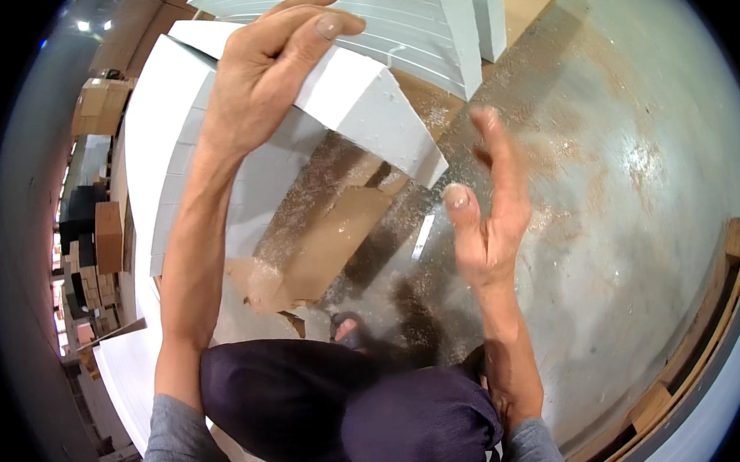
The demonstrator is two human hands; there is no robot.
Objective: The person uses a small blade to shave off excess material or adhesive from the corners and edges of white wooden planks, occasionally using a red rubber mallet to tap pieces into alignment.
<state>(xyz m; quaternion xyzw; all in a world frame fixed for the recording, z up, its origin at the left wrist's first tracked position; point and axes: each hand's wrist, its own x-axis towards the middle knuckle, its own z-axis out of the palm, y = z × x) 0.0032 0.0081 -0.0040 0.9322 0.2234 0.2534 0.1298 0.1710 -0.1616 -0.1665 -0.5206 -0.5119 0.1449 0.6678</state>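
Observation:
My left hand (261, 78) is over a white foam-like block (380, 109) with a slanted, cut end. Its fingers and thumb are stretched out to the right; whether the palm rests on the block I cannot tell. To the right of that slanted end, my right hand (495, 216) hangs in the air, thumb and fingers apart, holding nothing. A slight blur covers its fingertips. Scored white panels (182, 157) curve down beneath my left forearm. Beyond the block stand grooved white panels (359, 31).
Flattened brown cardboard (320, 242) lies on the shiny floor (613, 243), which is strewn with white crumbs and brown dust. Wooden pallet boards (687, 365) line the lower right. Stacked boxes (107, 236) stand at the left. My knees and one foot show below.

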